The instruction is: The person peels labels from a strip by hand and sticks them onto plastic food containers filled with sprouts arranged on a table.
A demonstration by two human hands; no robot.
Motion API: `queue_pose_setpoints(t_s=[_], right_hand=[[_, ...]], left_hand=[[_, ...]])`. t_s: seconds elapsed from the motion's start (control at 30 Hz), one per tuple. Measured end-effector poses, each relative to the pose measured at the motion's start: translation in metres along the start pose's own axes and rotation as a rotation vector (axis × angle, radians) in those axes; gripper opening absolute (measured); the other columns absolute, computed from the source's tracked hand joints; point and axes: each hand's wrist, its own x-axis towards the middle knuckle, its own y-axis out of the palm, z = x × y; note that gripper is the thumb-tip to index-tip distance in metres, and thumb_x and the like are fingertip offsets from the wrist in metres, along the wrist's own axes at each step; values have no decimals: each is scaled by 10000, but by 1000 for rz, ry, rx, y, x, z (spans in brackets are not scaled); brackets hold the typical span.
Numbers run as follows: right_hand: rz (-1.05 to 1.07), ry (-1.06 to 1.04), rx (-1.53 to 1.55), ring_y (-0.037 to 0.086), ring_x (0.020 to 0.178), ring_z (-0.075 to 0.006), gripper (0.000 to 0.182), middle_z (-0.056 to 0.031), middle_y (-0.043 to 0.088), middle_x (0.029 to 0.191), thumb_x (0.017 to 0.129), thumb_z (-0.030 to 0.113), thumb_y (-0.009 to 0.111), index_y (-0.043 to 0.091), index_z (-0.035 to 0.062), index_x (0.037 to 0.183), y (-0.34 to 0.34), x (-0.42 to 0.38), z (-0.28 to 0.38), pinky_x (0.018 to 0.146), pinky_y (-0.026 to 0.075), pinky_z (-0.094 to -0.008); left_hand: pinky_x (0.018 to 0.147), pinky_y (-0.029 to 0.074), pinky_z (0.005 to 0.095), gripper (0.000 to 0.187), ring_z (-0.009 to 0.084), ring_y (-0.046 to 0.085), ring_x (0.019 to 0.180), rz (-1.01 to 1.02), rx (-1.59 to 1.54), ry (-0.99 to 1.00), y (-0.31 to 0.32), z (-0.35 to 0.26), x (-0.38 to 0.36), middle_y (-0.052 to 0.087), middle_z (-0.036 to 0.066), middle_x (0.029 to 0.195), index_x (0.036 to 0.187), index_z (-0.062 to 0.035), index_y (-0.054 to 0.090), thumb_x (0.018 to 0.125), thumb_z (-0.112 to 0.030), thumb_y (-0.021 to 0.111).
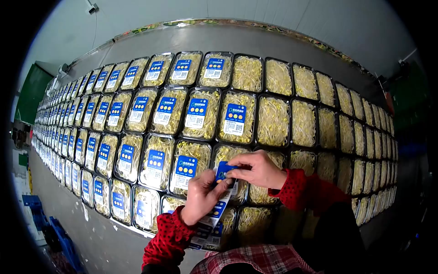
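Observation:
My left hand [199, 195] is closed on a strip of blue and white labels [218, 211] that hangs down toward my body. At the top of the strip, my right hand [260, 170] pinches the edge of a blue label [222, 170] between thumb and fingers. Both hands are close together over a black tray of bean sprouts [237, 152], partly covering it. Just left of them sits a labelled tray [186, 168]. Behind my hands, another sprout tray [235, 119] bears a label, while the tray to its right [273, 121] shows bare sprouts.
Long rows of sprout trays stand edge to edge, with labelled ones [138, 109] on the left and unlabelled ones [305, 81] on the right. Grey floor [114, 242] shows in front. Blue crates [64, 242] are at the lower left, and a pale wall [246, 11] runs behind.

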Motion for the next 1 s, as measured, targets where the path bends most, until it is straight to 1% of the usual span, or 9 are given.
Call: queue_pose_setpoints(t_s=[0.2, 0.43, 0.5, 0.57, 0.63, 0.7, 0.8, 0.93, 1.0], right_hand=[[-328, 51, -169, 654, 762, -95, 183, -54, 682, 844, 870, 80, 738, 634, -20, 982, -149, 134, -30, 669, 535, -241], [-293, 189, -782, 650, 976, -368, 586, -203, 680, 996, 627, 330, 912, 646, 59, 1072, -176, 233, -154, 900, 500, -426], [-392, 323, -1019, 632, 1079, -369, 791, -240, 651, 1128, 653, 344, 901, 548, 61, 1302, -160, 220, -130, 953, 488, -441], [-254, 167, -752, 654, 1058, -307, 730, -210, 668, 1131, 720, 272, 874, 532, 11, 1310, -150, 191, -105, 909, 520, -413], [250, 296, 114, 678, 958, -205, 554, -138, 704, 1064, 785, 166, 830, 578, -28, 1239, -117, 147, -84, 840, 542, -335], [318, 338, 254, 661, 872, -112, 378, -71, 723, 977, 826, 77, 784, 638, -22, 1160, -81, 98, -50, 788, 531, -260], [52, 114, 134, 635, 725, -119, 258, -83, 700, 794, 799, 142, 812, 685, -20, 955, -59, 58, -50, 654, 506, -300], [-233, -12, 102, 669, 741, -140, 205, -100, 714, 805, 810, 113, 795, 700, -9, 944, -56, 28, -47, 687, 528, -305], [-217, 153, 50, 672, 742, -120, 125, -63, 732, 862, 830, 96, 778, 728, 20, 916, -88, 27, -27, 673, 528, -275]], left_hand=[[469, 366, 237, 226, 28, 448, 550, -102, -161, -273, 6, -5, 2, 599, -6, 627, 791, 32, 657, 903, -138, 755], [611, 431, 264, 140, 121, 522, 681, -95, -184, -162, 3, -5, 27, 562, 46, 782, 1070, 6, 683, 939, -43, 669], [625, 442, 297, 171, 174, 534, 687, -94, -116, -114, 0, 5, 34, 556, 75, 772, 1087, -2, 679, 918, -27, 675], [631, 440, 316, 182, 204, 522, 688, -77, -39, 46, -1, 17, 45, 554, 96, 784, 1092, 1, 670, 912, -24, 673], [632, 430, 324, 186, 207, 506, 688, -59, -60, 33, 1, 15, 51, 543, 84, 770, 1094, -1, 668, 909, -18, 673], [715, 476, 324, 207, 222, 574, 791, 10, -84, -147, 1, 18, 51, 602, 113, 952, 1090, 1, 679, 886, -33, 705], [947, 490, 357, 257, 309, 617, 1083, 7, 278, 198, 7, 18, 65, 441, 192, 1427, 1063, 12, 707, 829, -68, 775], [524, 400, 237, 129, 42, 466, 630, 21, -1, 22, 31, -6, 89, 573, 7, 652, 872, 34, 679, 878, -69, 757], [505, 400, 241, 180, 26, 453, 607, 9, -75, -100, 44, -26, 92, 599, -16, 662, 842, 43, 673, 900, -110, 747]])
